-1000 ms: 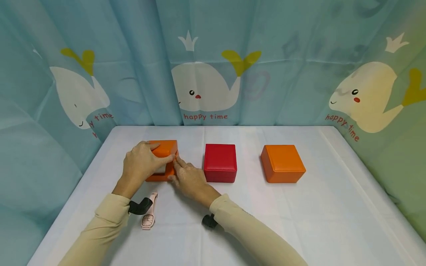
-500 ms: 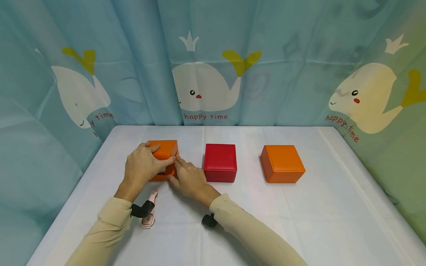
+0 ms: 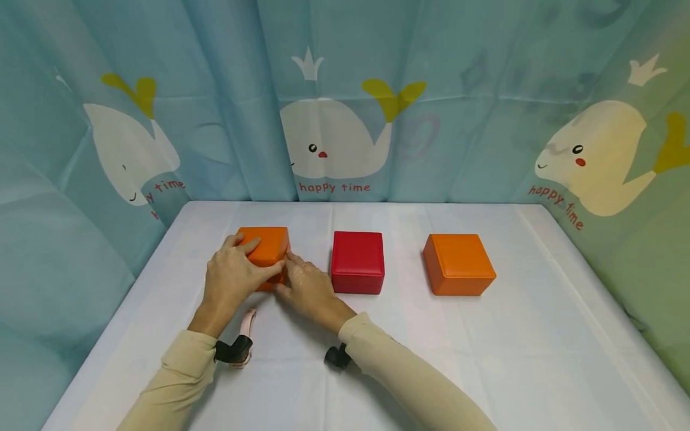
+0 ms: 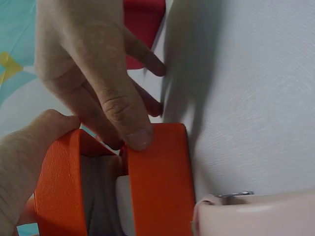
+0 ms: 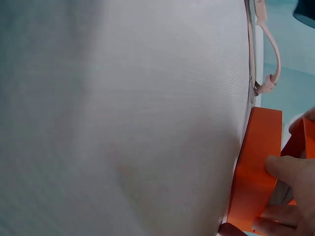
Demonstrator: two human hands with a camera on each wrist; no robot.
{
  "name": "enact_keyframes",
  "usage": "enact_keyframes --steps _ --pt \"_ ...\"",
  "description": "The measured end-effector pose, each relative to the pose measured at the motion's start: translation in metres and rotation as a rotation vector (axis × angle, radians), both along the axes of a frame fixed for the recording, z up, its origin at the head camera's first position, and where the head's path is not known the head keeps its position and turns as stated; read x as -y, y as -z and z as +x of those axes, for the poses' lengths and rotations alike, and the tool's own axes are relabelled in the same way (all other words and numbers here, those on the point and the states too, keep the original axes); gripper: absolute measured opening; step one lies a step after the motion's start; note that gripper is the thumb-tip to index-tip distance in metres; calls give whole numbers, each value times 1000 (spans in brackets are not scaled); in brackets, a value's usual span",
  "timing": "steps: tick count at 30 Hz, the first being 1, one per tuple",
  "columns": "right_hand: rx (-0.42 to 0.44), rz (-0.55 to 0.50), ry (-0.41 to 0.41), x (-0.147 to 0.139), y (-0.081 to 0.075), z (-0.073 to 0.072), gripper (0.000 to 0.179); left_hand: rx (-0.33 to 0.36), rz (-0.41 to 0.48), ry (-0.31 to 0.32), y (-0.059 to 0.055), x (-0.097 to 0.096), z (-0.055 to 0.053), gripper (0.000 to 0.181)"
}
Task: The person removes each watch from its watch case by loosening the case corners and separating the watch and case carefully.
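Observation:
My left hand [image 3: 232,278] grips the lid [image 4: 59,187] of the left orange watch box [image 3: 266,239], thumb at its front edge and fingers over the far side. The lid stands partly raised; through the gap in the left wrist view show a grey lining and a white cushion [image 4: 124,201]. My right hand [image 3: 312,293] holds the box's base [image 4: 160,182] at its right front corner, thumb on the front face. A pale pink wristwatch [image 3: 248,323] lies on the table nearer me, partly hidden behind the left wrist camera.
A closed red box [image 3: 357,260] stands just right of my right hand. Farther right is another closed orange box [image 3: 460,263]. A blue curtain [image 3: 226,149] printed with whales hangs behind and beside the white-covered table [image 3: 539,335].
The lid has come down toward the base, narrowing the opening. My left hand has shifted slightly right with it, and its wrist camera now covers more of the watch.

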State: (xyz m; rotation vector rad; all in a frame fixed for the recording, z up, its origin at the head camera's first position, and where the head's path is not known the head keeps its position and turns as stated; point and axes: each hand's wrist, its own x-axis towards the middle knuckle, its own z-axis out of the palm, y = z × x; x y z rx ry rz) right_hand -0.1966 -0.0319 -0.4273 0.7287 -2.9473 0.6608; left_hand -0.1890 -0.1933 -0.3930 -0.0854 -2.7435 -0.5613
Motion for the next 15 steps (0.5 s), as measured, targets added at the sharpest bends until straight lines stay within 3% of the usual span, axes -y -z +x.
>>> enact_keyframes --steps 7,15 --pt "3 -6 10 0 0 1 57 15 -12 -10 5 -1 3 82" --pt "-2 -35 39 -2 2 1 88 20 -30 -14 9 -4 4 84"
